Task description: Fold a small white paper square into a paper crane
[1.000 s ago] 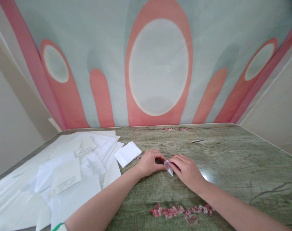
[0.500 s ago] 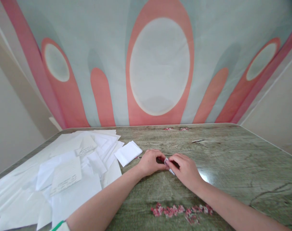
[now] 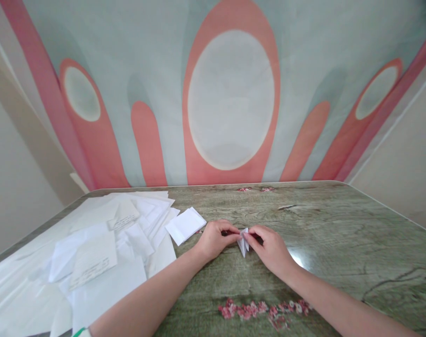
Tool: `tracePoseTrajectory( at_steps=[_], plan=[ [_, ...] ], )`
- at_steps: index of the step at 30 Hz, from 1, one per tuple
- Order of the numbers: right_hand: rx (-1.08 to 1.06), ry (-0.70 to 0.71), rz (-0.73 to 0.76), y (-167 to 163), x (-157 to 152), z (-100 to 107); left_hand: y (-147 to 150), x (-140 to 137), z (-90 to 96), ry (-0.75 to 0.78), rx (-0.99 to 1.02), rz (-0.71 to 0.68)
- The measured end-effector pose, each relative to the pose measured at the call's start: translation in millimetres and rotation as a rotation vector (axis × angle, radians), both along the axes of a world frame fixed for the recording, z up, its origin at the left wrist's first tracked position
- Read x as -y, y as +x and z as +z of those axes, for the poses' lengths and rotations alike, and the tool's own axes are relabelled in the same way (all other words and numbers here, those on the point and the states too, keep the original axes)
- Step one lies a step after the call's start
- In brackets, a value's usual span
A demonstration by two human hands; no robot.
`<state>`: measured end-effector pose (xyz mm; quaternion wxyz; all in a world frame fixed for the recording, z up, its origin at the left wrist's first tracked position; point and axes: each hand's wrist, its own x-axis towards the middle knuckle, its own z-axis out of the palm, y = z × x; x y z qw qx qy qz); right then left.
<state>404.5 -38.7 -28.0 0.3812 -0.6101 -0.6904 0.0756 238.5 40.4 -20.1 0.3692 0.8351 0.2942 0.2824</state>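
One wood-grain table (image 3: 339, 224), one small folded paper (image 3: 243, 245)
Left hand (image 3: 217, 239) and right hand (image 3: 271, 247) pinch it, one each side.

Head-worn camera, facing forward and down, over table (image 3: 339, 224)

The left hand (image 3: 216, 239) and right hand (image 3: 272, 248) pinched a small folded white paper (image 3: 244, 248) between their fingers over the wood-grain worktop (image 3: 339, 234). A white packet (image 3: 185, 225) lay between the left hand and a spread heap of sheets (image 3: 107, 288); a pink-and-grey patterned backdrop (image 3: 230, 98) rose behind.
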Motion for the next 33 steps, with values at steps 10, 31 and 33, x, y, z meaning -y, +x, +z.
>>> tracePoseTrajectory(
  at_steps=[10,31,33],
  plan=[
    [-0.071,-0.048,0.037,1.4,-4.6,-1.3,1.8,12.4,4.5,0.253,-0.169,0.080],
    [-0.255,-0.093,0.063,1.5,-4.2,-0.9,5.9,4.4,-2.3,0.167,-0.188,0.074],
    [-0.247,-0.099,0.063,1.1,-3.0,0.3,6.2,2.0,-4.1,0.154,-0.172,0.055]
  ],
)
